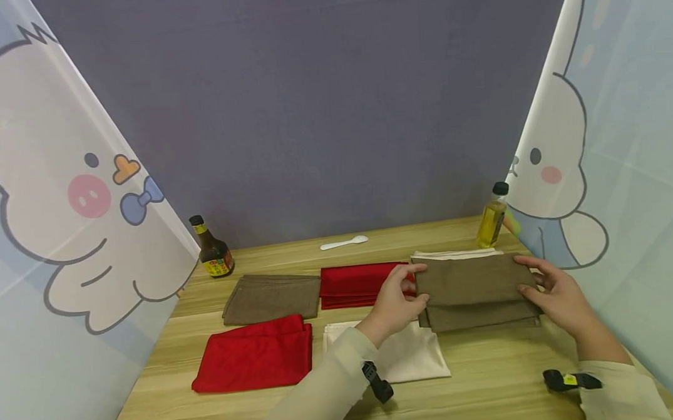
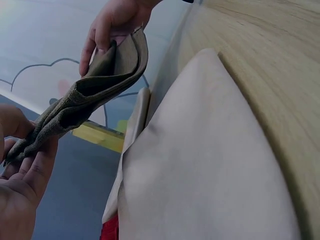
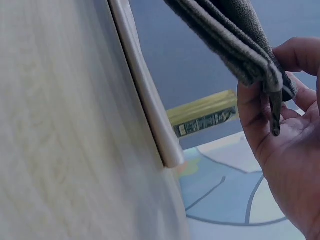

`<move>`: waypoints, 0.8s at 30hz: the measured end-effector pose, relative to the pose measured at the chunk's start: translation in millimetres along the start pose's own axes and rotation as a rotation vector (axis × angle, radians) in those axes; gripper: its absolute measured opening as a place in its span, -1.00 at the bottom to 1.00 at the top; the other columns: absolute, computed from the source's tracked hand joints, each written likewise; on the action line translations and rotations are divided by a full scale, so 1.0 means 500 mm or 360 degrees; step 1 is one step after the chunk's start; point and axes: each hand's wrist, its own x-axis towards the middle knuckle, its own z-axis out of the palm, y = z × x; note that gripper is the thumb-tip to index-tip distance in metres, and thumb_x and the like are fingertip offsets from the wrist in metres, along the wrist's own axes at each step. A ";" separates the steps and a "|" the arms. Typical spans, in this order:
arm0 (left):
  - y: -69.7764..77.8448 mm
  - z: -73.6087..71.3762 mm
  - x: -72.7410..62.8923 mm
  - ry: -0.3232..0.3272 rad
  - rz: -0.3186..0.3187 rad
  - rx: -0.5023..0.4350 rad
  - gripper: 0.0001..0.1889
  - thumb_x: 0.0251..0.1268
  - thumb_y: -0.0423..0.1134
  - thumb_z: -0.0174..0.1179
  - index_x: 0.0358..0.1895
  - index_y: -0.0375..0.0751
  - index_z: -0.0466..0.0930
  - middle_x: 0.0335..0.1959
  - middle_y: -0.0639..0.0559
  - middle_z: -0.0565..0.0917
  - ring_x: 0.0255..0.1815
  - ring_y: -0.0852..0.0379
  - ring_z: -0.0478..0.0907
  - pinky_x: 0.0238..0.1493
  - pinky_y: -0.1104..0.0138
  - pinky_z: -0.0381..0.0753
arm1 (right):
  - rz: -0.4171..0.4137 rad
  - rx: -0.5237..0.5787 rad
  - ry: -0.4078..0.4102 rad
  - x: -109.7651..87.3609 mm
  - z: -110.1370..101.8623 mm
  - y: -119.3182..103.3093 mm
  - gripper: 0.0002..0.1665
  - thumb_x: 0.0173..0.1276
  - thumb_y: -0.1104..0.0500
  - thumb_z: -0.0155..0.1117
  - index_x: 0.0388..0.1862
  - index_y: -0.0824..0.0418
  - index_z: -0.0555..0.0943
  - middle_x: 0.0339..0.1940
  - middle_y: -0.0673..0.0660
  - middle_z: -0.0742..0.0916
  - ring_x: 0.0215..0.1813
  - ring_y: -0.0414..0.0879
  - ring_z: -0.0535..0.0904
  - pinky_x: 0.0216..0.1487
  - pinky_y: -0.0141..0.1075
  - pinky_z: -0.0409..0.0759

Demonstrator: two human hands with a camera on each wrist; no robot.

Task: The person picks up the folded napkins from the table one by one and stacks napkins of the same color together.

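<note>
Both hands hold a folded grey-brown cloth (image 1: 475,282) up off the table at the right. My left hand (image 1: 394,301) pinches its left end between thumb and fingers. At the opposite end my right hand (image 1: 554,294) grips the edge, thumb on the near side. The left wrist view shows several folded layers in the held cloth (image 2: 95,90). Behind it, a folded cream cloth (image 1: 457,253) pokes out along the top edge, lying on the table. Another cream cloth (image 1: 410,357) lies flat in front, partly covered by the left forearm.
To the left lie a brown-grey cloth (image 1: 273,298), a near red cloth (image 1: 255,357) and a far red cloth (image 1: 362,281). A dark sauce bottle (image 1: 215,250) stands back left, an oil bottle (image 1: 491,219) back right. A white spoon (image 1: 343,242) rests near the back edge.
</note>
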 end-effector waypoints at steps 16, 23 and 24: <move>-0.002 -0.064 -0.021 -0.0001 0.0015 0.0018 -0.47 0.32 -0.51 0.39 0.29 0.05 0.66 0.16 0.13 0.58 -0.15 0.23 0.60 -0.14 0.39 0.69 | -0.0121 0.0004 -0.0074 0.026 0.028 -0.044 -0.42 0.36 0.49 0.41 0.35 0.35 0.56 0.33 -0.13 0.61 0.14 -0.47 0.54 -0.12 -0.58 0.48; -0.006 -0.095 -0.029 0.0017 0.0005 0.0042 -0.54 0.34 -0.45 0.41 0.25 0.03 0.71 0.22 0.11 0.66 -0.04 0.13 0.64 -0.12 0.36 0.67 | -0.0112 -0.0078 -0.0089 0.043 0.043 -0.065 -0.50 0.38 0.40 0.46 0.28 0.26 0.62 0.24 -0.08 0.63 0.00 -0.54 0.47 -0.24 -0.53 0.47; -0.005 -0.100 -0.030 0.0019 0.0000 0.0051 -0.54 0.34 -0.44 0.41 0.25 0.04 0.71 0.22 0.13 0.67 -0.03 0.13 0.64 -0.10 0.35 0.67 | -0.0113 -0.0079 -0.0094 0.046 0.045 -0.068 -0.50 0.38 0.39 0.45 0.28 0.25 0.63 0.23 -0.06 0.63 -0.02 -0.51 0.47 -0.32 -0.48 0.45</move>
